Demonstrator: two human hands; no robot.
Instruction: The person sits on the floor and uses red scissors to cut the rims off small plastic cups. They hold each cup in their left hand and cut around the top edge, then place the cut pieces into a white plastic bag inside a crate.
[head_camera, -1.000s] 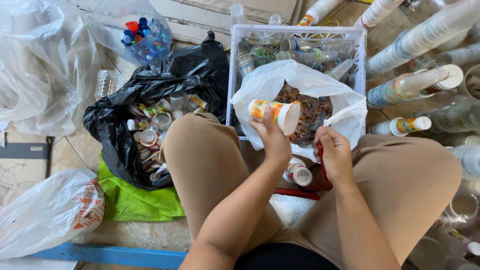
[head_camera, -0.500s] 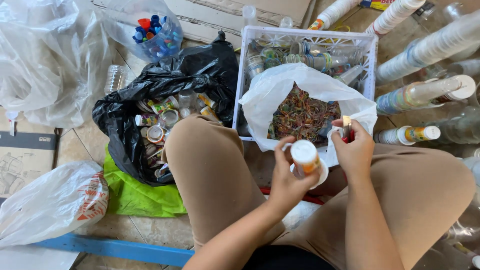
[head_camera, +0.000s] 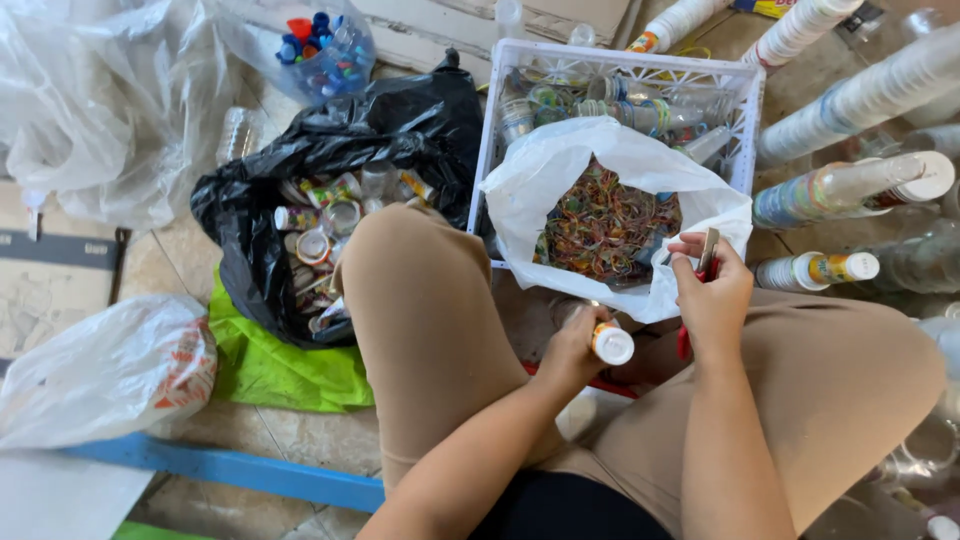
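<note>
My left hand (head_camera: 572, 350) grips a small bottle with a white cap (head_camera: 611, 343), held low between my knees. My right hand (head_camera: 712, 290) holds a small cutter with a red handle (head_camera: 705, 262), its blade pointing up, just right of the bottle. Right behind both hands stands a white plastic bag (head_camera: 560, 165) full of coloured label strips (head_camera: 605, 222).
A white crate (head_camera: 745, 120) holding bottles is behind the white bag. A black bag (head_camera: 400, 120) of small cups and bottles lies to the left on a green sheet (head_camera: 280, 370). Stacks of cups (head_camera: 850, 185) lie at right. Clear bags (head_camera: 90, 110) and a blue bar (head_camera: 230, 470) are at left.
My left hand carried the bottle from up beside the white bag down between my knees. My right hand rose with the cutter to the bag's near edge.
</note>
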